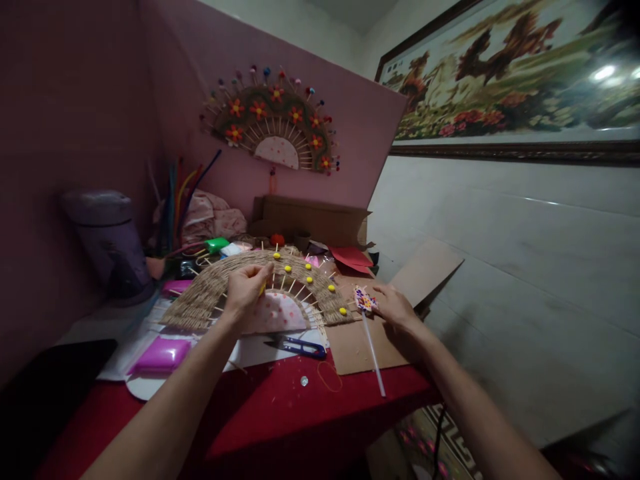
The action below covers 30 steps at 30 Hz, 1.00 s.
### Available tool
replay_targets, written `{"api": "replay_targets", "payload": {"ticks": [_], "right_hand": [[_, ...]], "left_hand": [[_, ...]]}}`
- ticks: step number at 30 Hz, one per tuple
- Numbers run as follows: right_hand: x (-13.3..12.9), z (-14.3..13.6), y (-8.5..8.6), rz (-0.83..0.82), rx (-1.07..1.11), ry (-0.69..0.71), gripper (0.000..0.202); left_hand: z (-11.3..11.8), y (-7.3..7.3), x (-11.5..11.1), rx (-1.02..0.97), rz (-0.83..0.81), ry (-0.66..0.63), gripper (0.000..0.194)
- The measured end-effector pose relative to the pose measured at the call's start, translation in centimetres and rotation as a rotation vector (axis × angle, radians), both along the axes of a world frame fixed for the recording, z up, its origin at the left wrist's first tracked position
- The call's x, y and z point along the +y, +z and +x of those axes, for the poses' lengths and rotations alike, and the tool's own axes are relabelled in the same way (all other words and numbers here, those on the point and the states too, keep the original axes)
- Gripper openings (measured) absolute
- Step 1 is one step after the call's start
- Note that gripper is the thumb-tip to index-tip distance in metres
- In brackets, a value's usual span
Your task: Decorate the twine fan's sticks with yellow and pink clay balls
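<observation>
A half-round woven straw fan [200, 297] with wooden sticks lies on the table, a row of small yellow clay dots [309, 280] along its band. My left hand [246, 288] is over the middle of the fan, thumb and fingers pinched together, with a bit of yellow clay [263, 289] showing beneath them. To the right, my right hand [396, 307] has its fingers stretched out at the edge of a small colourful flower-patterned piece [365, 299]. A clear straw [374, 357] extends down from that piece. Blue-handled thread snips [299, 346] lie in front of the fan.
A purple packet [163, 355] and a green packet [217, 245] lie around the fan. Cardboard [345, 353] rests under the right side on the red tablecloth [280, 427]. A lilac tumbler [107, 243] stands left. A finished flowered fan [295, 117] hangs on the pink board behind.
</observation>
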State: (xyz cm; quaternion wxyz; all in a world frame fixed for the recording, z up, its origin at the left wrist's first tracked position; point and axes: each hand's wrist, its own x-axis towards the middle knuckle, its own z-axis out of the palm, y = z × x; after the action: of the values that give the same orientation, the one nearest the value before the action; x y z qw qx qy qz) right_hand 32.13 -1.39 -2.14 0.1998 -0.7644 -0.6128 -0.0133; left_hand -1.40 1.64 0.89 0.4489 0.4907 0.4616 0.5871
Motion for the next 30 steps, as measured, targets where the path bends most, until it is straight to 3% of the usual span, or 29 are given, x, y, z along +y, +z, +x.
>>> {"api": "replay_targets", "payload": {"ticks": [4,8,13,20,23,30], "right_hand": [[-0.5,0.7,-0.5,-0.109,-0.011,0.099,0.048],[-1.0,-0.1,-0.4,-0.163,-0.074,0.156,0.052],[-0.9,-0.4,-0.8,-0.159,-0.162,0.132,0.062],[-0.6,0.0,-1.3,-0.147,-0.156,0.164,0.060],[-1.0,0.2,-1.2,-0.106,-0.119,0.133,0.060],[-2.2,0.3,0.1,0.116,0.085,0.015,0.048]], "left_hand": [[-1.7,0.1,1.0,0.399,0.025,0.211,0.036],[-2.6,0.5,1.1,0.782,-0.062,0.270,0.035],[-2.5,1.4,0.4,1.008,-0.116,0.334,0.037],[-2.5,1.6,0.2,1.019,-0.103,0.341,0.037],[-2.6,1.2,0.4,0.978,-0.092,0.277,0.037],[-2.6,-0.4,1.6,0.745,-0.073,0.191,0.035]]}}
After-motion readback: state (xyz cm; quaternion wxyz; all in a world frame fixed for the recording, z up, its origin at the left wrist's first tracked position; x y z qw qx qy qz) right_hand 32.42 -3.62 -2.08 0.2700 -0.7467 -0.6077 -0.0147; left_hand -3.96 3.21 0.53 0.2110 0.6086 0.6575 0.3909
